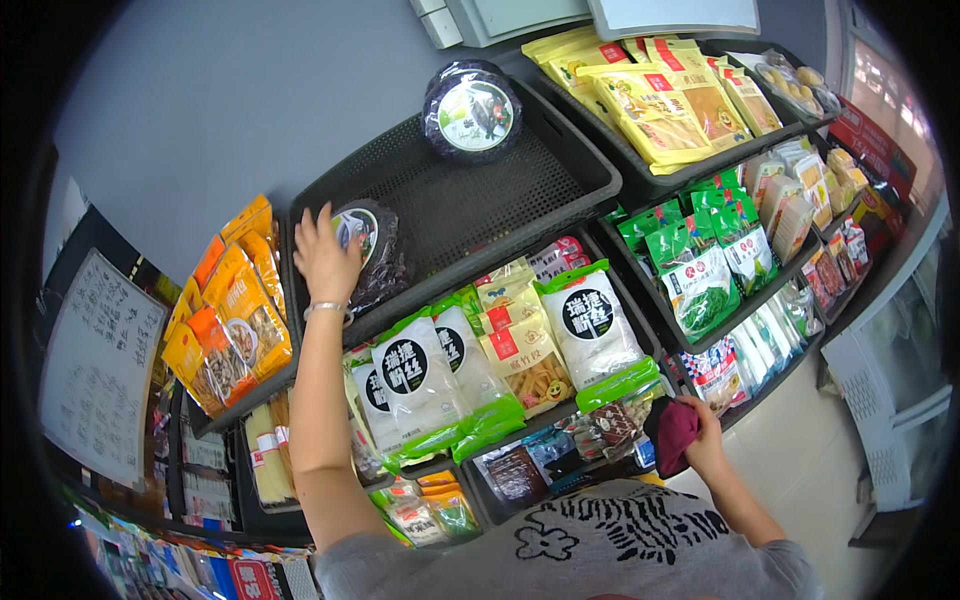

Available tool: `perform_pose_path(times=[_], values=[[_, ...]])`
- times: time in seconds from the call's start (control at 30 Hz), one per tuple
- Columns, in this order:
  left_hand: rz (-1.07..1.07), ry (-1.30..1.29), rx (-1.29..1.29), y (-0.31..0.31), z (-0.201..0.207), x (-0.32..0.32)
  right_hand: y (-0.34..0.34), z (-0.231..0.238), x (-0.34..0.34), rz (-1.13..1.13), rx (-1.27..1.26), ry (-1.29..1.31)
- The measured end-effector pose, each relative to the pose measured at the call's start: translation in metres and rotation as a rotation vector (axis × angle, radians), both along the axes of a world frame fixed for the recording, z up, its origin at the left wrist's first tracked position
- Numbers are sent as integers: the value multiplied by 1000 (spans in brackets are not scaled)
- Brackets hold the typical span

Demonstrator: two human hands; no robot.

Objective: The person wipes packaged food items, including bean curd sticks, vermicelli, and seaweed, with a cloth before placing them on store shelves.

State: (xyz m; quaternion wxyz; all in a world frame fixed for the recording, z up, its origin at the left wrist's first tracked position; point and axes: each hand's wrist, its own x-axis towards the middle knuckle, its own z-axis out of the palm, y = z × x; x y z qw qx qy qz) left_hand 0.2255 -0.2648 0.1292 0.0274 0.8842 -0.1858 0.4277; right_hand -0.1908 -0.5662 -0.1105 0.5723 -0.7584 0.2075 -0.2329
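Note:
My left hand (328,254) reaches over the left end of a black plastic tray (410,150), fingers spread. Its thumb side touches a round, dark, plastic-wrapped package of what looks like dried seaweed (378,262), partly covering the round label. A second such package (472,112) sits at the tray's far edge, label facing up. Low at the right, my right hand (704,436) is closed round a bunched maroon and black cloth (676,432), held in front of the lower shelves.
Left of the tray stand orange-yellow bags of dried food (235,325). Below it are white and green noodle bags (415,375). Yellow bags (670,100) and green bags (700,265) fill trays at the right. A written whiteboard (100,365) leans at far left.

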Motion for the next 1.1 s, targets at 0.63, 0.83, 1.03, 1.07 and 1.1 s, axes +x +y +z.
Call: perform_pose_path(times=[0.63,0.83,1.03,1.07,1.1], values=[[-583,842,-982,-198,-24,226,-37,-45,-64,-229,117,122],[-735,1157,-1072,-223,-16,203,-39,-34,-74,-344,208,109],[-803,1081,-1177,-237,-14,191,-39,-33,-69,-321,190,154],[-813,1042,-1206,-235,-15,196,-40,-34,-66,-306,176,155],[-841,1022,-1201,-230,-15,200,-41,-34,-62,-290,163,157]])
